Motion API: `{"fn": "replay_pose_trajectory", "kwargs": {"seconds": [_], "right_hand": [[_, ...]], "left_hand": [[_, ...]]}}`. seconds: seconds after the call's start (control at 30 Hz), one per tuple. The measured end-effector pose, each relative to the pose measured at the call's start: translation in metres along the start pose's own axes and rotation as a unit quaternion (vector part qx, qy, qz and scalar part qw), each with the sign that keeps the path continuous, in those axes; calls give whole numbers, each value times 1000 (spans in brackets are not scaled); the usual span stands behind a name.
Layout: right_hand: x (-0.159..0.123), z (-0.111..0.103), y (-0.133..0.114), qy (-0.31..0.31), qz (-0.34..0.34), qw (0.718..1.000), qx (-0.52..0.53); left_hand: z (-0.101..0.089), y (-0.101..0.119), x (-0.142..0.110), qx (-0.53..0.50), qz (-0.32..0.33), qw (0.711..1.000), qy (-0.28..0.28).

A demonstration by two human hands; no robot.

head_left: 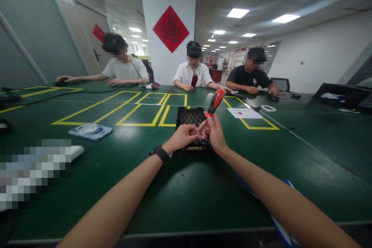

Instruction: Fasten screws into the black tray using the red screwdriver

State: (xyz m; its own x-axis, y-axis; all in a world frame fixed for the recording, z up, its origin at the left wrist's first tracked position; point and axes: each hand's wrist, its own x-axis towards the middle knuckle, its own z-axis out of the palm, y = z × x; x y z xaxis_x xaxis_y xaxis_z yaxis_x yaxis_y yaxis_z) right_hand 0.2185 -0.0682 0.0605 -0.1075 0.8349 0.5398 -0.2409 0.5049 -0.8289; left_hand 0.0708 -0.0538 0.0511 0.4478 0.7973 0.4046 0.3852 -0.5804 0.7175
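Because both hands meet over the black tray (187, 117), most of what could go wrong lies there. Left of the tray, a flat thing in a patterned case (90, 131), perhaps a phone, lies well apart on the green worktop (145, 209) and seems at little risk. Over the tray's left part, the left hand (186, 136) has its fingers bent in at the lower end of the screwdriver (215, 102); how far its grip is closed, and whether it pinches the shaft or some small part, cannot be told. If it does hold a small part, a loose pinch could drop it into the tray, whose dark inside would hide it. Over the tray's right side, the right hand (216, 133) has its grip closed round the screwdriver, the handle leaning up above the fingers. With that slant, an uneven push could make the tip slip and jab the left fingertips. Right of the tray, a white paper (245, 113) lies clear of this.
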Motion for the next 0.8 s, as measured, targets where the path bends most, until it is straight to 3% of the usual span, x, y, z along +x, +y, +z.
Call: {"fn": "replay_pose_trajectory", "kwargs": {"seconds": [0.2, 0.43, 0.7, 0.8], "right_hand": [[1, -2, 1, -8, 13, 1000, 8], [-1, -1, 0, -14, -1, 1000, -1], [1, -2, 1, -12, 4, 1000, -17], [0, -1, 0, -7, -4, 1000, -24]], "left_hand": [[-5, 4, -1, 17, 60, 996, -59], [-1, 4, -1, 0, 13, 1000, -15], [-4, 7, -1, -2, 66, 995, -75], [-1, 4, -1, 2, 47, 998, -31]]}}
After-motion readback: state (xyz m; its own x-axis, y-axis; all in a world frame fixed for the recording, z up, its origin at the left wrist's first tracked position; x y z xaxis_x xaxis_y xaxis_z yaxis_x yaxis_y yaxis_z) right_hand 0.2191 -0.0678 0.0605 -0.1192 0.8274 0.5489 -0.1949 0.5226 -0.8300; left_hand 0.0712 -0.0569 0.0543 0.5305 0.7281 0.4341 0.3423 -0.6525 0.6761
